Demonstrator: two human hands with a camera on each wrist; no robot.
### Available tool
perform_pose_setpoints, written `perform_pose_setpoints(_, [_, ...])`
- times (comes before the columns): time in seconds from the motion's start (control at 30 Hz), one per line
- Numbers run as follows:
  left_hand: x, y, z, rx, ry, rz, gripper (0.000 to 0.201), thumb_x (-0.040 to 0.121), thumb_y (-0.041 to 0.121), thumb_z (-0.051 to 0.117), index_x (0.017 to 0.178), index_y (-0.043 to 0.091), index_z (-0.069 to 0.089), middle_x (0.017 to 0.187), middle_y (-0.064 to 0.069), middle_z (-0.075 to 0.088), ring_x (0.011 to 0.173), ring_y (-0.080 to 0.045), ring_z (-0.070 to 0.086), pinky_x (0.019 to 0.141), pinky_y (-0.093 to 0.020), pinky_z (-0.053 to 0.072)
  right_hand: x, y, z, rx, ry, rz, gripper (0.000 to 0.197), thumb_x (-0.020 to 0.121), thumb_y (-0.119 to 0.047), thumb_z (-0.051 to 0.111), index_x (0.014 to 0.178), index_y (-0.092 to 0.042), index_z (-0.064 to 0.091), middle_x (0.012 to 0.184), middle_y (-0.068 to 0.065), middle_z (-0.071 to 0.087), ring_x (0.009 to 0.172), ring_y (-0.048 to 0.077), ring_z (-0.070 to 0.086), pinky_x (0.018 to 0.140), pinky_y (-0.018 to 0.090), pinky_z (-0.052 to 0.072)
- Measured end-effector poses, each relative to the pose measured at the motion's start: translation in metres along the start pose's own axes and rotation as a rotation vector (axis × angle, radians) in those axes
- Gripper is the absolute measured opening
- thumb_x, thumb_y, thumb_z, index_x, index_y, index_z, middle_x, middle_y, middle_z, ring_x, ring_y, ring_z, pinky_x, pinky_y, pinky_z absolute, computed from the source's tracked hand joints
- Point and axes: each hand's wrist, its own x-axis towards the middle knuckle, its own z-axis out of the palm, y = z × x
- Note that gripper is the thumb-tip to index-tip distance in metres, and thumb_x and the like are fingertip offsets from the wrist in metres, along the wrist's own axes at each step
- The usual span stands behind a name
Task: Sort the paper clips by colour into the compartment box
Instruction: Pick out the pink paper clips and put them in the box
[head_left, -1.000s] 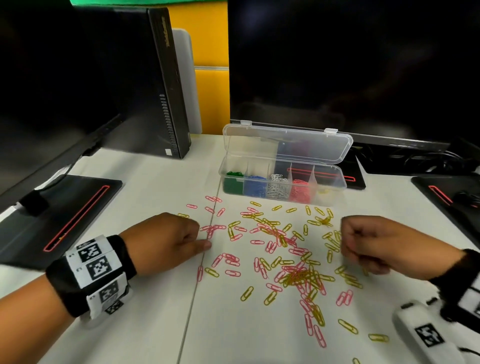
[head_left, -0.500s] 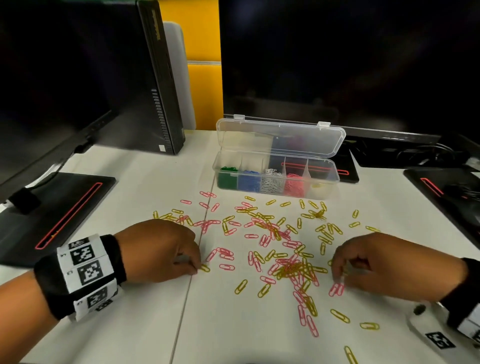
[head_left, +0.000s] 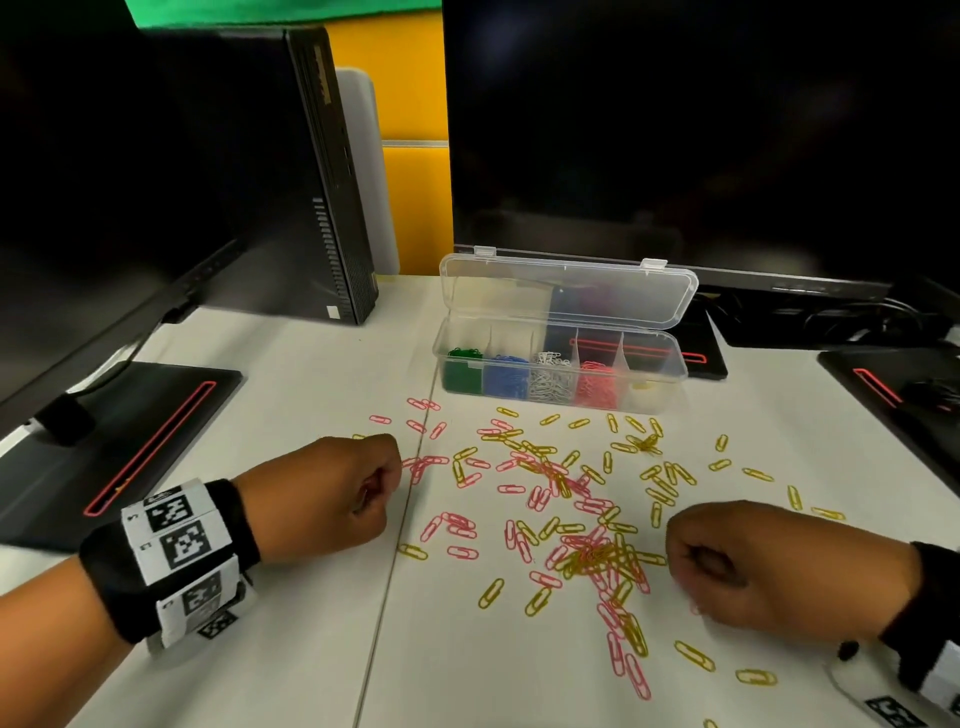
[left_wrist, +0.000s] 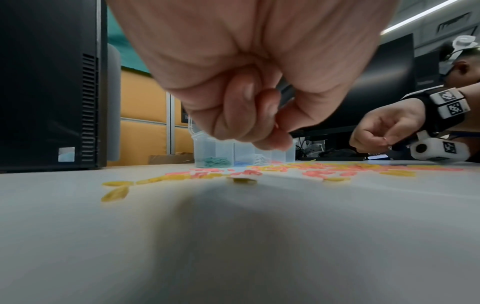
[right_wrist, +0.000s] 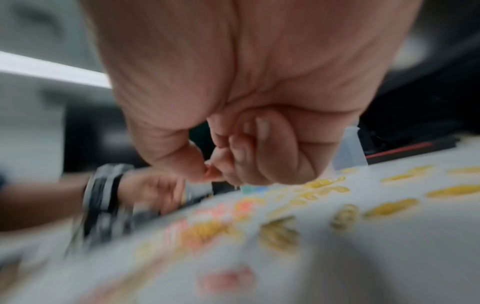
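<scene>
Pink and yellow paper clips (head_left: 587, 556) lie scattered on the white desk in front of the clear compartment box (head_left: 660, 364), whose lid stands open. Its compartments hold green, blue, white and pink clips, with a few yellow ones at the far right. My left hand (head_left: 363, 488) is curled into a fist at the left edge of the scatter. In the left wrist view a sliver of pink shows between the thumb and fingers of my left hand (left_wrist: 270, 131). My right hand (head_left: 696, 561) is curled low at the right of the dense pile, pinching pink clips (left_wrist: 384, 139).
A black computer tower (head_left: 291, 182) stands at the back left and a dark monitor (head_left: 675, 130) behind the box. Black monitor bases with red stripes (head_left: 145, 457) (head_left: 883, 389) flank the work area. Cables (head_left: 831, 317) lie at the back right.
The pair of pink clips under my right fingers is gone from the desk and that hand has closed. My left hand has moved away from the yellow clip toward the pink clips further back.
</scene>
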Motion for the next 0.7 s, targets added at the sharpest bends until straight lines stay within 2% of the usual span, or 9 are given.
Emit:
perform_pose_setpoints(0.1, [0.006, 0.000, -0.003, -0.031, -0.076, -0.059, 0.026, 0.096, 0.023, 0.046, 0.107, 0.042, 0.059, 0.083, 0.021, 0.062, 0.077, 0.002, 0.058, 0.071, -0.012, 0.044, 0.002, 0.001, -0.023, 0.471, 0.100, -0.060, 0.017, 0.098, -0.012, 0.059, 0.085, -0.023, 0.061, 0.075, -0.010, 0.059, 0.065, 0.001, 0.050, 0.062, 0.017, 0.042])
perform_pose_setpoints(0.17, [0.012, 0.003, -0.007, -0.059, -0.107, -0.071, 0.028, 0.094, 0.022, 0.043, 0.096, 0.037, 0.066, 0.091, 0.025, 0.063, 0.092, 0.004, 0.057, 0.083, -0.013, 0.043, 0.010, 0.002, -0.042, 0.587, 0.198, -0.019, 0.018, 0.096, -0.006, 0.059, 0.084, -0.018, 0.063, 0.075, -0.005, 0.063, 0.061, 0.001, 0.051, 0.058, 0.019, 0.044])
perform_pose_setpoints(0.27, [0.025, 0.004, -0.009, -0.203, -0.103, -0.171, 0.031, 0.096, 0.011, 0.051, 0.079, 0.031, 0.068, 0.086, 0.019, 0.066, 0.084, -0.005, 0.061, 0.077, -0.020, 0.049, 0.040, 0.005, -0.067, 0.528, 0.379, 0.127, 0.019, 0.092, -0.012, 0.064, 0.082, -0.028, 0.067, 0.079, 0.000, 0.069, 0.057, 0.010, 0.053, 0.055, 0.025, 0.045])
perform_pose_setpoints(0.33, [0.036, 0.007, -0.010, -0.215, -0.150, -0.228, 0.030, 0.096, 0.015, 0.054, 0.078, 0.032, 0.070, 0.085, 0.014, 0.067, 0.080, -0.008, 0.063, 0.077, -0.024, 0.052, 0.067, 0.005, -0.082, 0.464, 0.506, 0.214, 0.012, 0.092, -0.015, 0.064, 0.086, -0.024, 0.067, 0.081, -0.001, 0.069, 0.061, 0.014, 0.057, 0.054, 0.025, 0.045])
perform_pose_setpoints(0.43, [0.049, 0.017, -0.010, -0.007, -0.261, -0.244, 0.018, 0.096, 0.026, 0.056, 0.086, 0.033, 0.069, 0.085, 0.019, 0.063, 0.082, 0.000, 0.058, 0.075, -0.011, 0.045, 0.104, 0.000, -0.104, 0.251, 0.595, 0.243, 0.009, 0.094, -0.017, 0.059, 0.088, -0.019, 0.066, 0.085, -0.002, 0.068, 0.072, 0.016, 0.060, 0.057, 0.023, 0.041])
perform_pose_setpoints(0.5, [0.050, 0.024, -0.012, 0.161, -0.288, -0.239, 0.013, 0.096, 0.038, 0.056, 0.094, 0.031, 0.067, 0.091, 0.018, 0.060, 0.086, -0.004, 0.056, 0.081, -0.016, 0.047, 0.121, -0.004, -0.113, 0.183, 0.580, 0.268, 0.011, 0.095, -0.019, 0.057, 0.093, -0.016, 0.067, 0.094, 0.001, 0.070, 0.077, 0.016, 0.062, 0.062, 0.024, 0.043])
perform_pose_setpoints(0.6, [0.047, 0.036, -0.009, 0.233, -0.316, -0.269, 0.031, 0.087, 0.060, 0.062, 0.088, 0.029, 0.066, 0.090, 0.014, 0.063, 0.086, -0.006, 0.057, 0.084, -0.026, 0.052, 0.130, -0.009, -0.118, 0.015, 0.465, 0.268, 0.023, 0.098, -0.026, 0.058, 0.119, -0.020, 0.065, 0.119, 0.000, 0.065, 0.102, 0.021, 0.061, 0.080, 0.028, 0.044])
perform_pose_setpoints(0.63, [0.044, 0.038, -0.006, 0.228, -0.325, -0.285, 0.037, 0.082, 0.065, 0.064, 0.086, 0.028, 0.066, 0.089, 0.012, 0.065, 0.085, -0.007, 0.058, 0.083, -0.027, 0.053, 0.126, -0.012, -0.117, -0.023, 0.452, 0.242, 0.027, 0.098, -0.028, 0.058, 0.124, -0.023, 0.063, 0.121, -0.002, 0.062, 0.104, 0.020, 0.059, 0.082, 0.028, 0.043])
perform_pose_setpoints(0.7, [0.039, 0.040, 0.001, 0.241, -0.341, -0.296, 0.039, 0.079, 0.066, 0.067, 0.085, 0.028, 0.067, 0.088, 0.011, 0.065, 0.083, -0.007, 0.059, 0.081, -0.028, 0.054, 0.109, -0.021, -0.112, -0.046, 0.464, 0.154, 0.021, 0.097, -0.028, 0.059, 0.117, -0.031, 0.064, 0.114, -0.009, 0.062, 0.099, 0.016, 0.059, 0.081, 0.028, 0.045])
